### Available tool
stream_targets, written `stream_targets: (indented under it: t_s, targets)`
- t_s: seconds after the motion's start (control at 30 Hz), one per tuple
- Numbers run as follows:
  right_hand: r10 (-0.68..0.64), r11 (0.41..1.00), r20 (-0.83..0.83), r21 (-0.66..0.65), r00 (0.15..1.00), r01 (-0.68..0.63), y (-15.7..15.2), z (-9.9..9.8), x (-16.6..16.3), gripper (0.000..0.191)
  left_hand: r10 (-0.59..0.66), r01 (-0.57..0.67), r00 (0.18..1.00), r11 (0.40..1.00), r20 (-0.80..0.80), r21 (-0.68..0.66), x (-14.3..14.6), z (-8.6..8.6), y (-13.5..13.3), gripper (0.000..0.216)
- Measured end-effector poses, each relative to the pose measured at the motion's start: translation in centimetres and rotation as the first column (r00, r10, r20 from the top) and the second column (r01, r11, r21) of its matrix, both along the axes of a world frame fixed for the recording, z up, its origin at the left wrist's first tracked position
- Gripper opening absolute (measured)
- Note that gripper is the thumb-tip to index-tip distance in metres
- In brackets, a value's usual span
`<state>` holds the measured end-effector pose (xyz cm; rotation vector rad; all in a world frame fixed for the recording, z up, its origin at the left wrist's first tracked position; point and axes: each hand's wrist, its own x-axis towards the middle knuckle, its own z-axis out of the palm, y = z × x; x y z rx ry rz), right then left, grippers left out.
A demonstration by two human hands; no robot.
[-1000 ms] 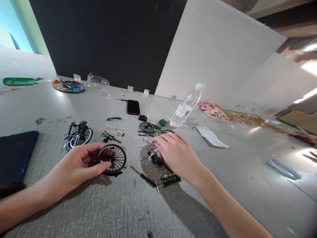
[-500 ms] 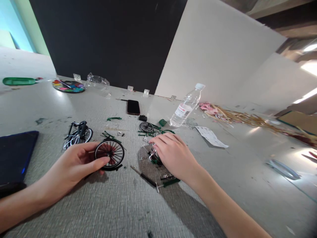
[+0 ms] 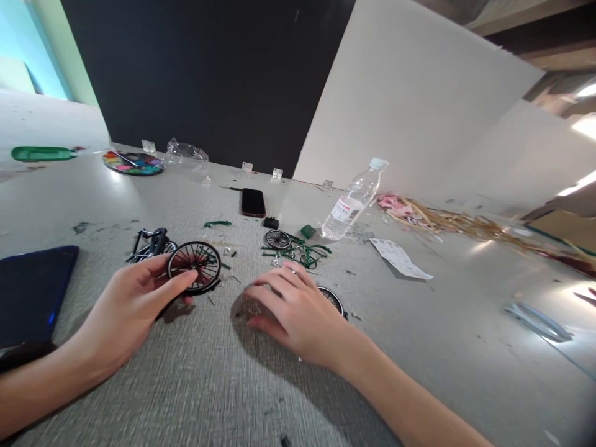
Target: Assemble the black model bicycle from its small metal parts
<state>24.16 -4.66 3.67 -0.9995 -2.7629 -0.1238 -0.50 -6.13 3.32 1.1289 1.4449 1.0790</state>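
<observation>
My left hand (image 3: 123, 304) grips a model bicycle wheel (image 3: 201, 253) with a black rim and thin spokes, thumb pressed over its hub and fingers behind. A dark strip shows along the wheel's lower edge. Over the table, palm down, my right hand (image 3: 298, 313) is open, its fingers bent and apart, with nothing seen in it. Another wheel (image 3: 334, 299) pokes out from behind that hand, mostly hidden. Just beyond the fingertips lie a green model bicycle frame (image 3: 305, 253) and a small wheel (image 3: 278, 239). Whatever lies under the palm is hidden.
A folded model bicycle (image 3: 151, 242) stands behind my left hand. Farther back are a phone (image 3: 252, 202), a black block (image 3: 270, 222), a green block (image 3: 308, 231) and a water bottle (image 3: 351, 202). A paper sheet (image 3: 400, 258) lies right, a dark blue tablet-like slab (image 3: 35, 292) left.
My right hand has come nearer and to the left, its fingers spreading, and now covers the screwdriver-like tool. My left hand has shifted slightly left and up with the wheel.
</observation>
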Motion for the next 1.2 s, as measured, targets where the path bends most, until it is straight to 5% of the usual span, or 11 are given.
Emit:
stream_targets:
  t_s: [0.43, 0.7, 1.2]
  targets:
    - [-0.087, 0.996, 0.028, 0.028, 0.996, 0.086, 0.6, -0.6, 0.5, 0.028, -0.099, 0.099, 0.995, 0.995, 0.006, 0.008, -0.7, -1.5, 0.2, 0.038]
    - [-0.177, 0.984, 0.041, 0.039, 0.983, 0.176, 0.7, -0.5, 0.8, 0.026, -0.056, 0.056, 0.994, 0.998, 0.091, 0.008, -0.3, -1.0, 0.1, 0.033]
    - [-0.275, 0.961, 0.054, 0.043, 0.96, 0.273, 1.2, -0.8, 1.8, 0.023, -0.176, 0.176, 0.983, 0.984, 0.044, 0.007, -0.5, -1.3, 0.3, 0.034]
